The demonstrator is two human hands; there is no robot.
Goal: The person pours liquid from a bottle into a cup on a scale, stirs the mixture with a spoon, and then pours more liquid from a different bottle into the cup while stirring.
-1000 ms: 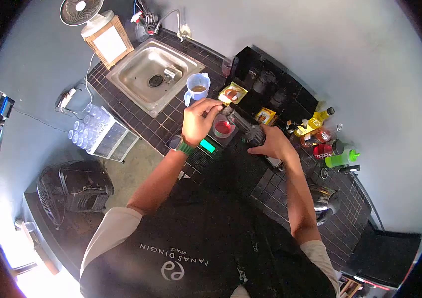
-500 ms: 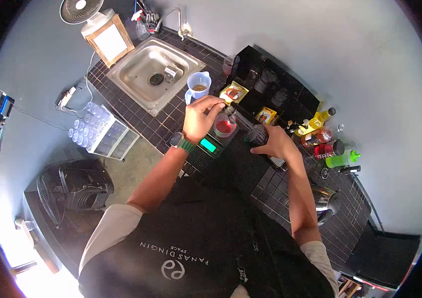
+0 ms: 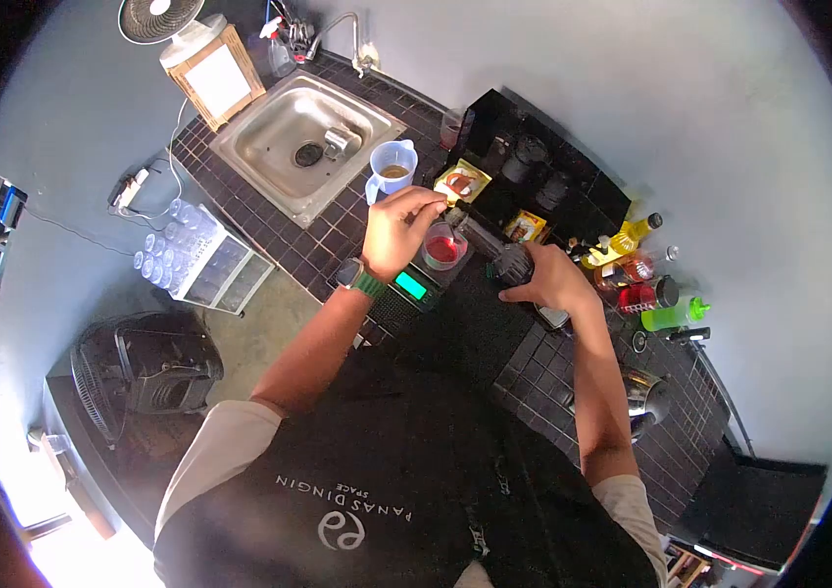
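My right hand (image 3: pixel 555 281) is wrapped around the ribbed base of a clear bottle (image 3: pixel 483 238). The bottle lies tilted, its neck pointing toward my left hand, above a clear cup (image 3: pixel 444 263) with red liquid inside. That cup stands on a black digital scale (image 3: pixel 428 297) with a lit green display. My left hand (image 3: pixel 398 233), with a watch on its wrist, has thumb and forefinger pinched together beside the bottle's mouth. Whatever lies between those fingertips is too small to make out. A yellow sachet (image 3: pixel 462 182) lies just beyond them.
A bluish measuring jug (image 3: pixel 393 167) stands between the cup and the steel sink (image 3: pixel 230 147). Behind the bottle is a black rack (image 3: pixel 573 162). Syrup bottles, including a green squeeze bottle (image 3: pixel 673 314), line the wall at right. A metal kettle (image 3: pixel 643 394) sits near my right forearm.
My right hand has shifted slightly to the right and turned the bottle's base a little upward. The left hand stays nearly in place, and the cup has not moved.
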